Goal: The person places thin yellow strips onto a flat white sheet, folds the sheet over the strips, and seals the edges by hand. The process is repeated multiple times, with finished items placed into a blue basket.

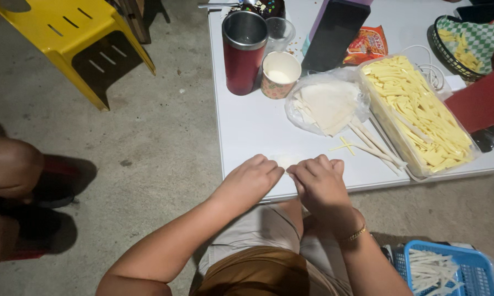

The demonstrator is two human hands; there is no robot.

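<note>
Both hands work close together at the near edge of a low white table (247,126). The left hand (250,182) and the right hand (317,183) are curled knuckles-up with fingertips nearly meeting, pinching a pale, thin wrapper (287,160) that lies flat on the tabletop just beyond the fingers; only a small whitish patch of it shows, almost the same colour as the table, so its full outline cannot be made out. The right wrist wears a gold bracelet (354,235). Just beyond the hands to the right lie a few yellow cheese sticks (344,146) crossed on the table, beside several long, white rolled pieces (375,145). A clear plastic bag holding a stack of folded wrappers (328,104) sits behind them, touching a rectangular clear tub filled with yellow cheese strips (417,109). Farther back stand a red metal tumbler (243,52) and a paper cup (280,74) side by side. On the floor at lower right, a blue plastic basket (466,268) holds more white rolled sticks.
</note>
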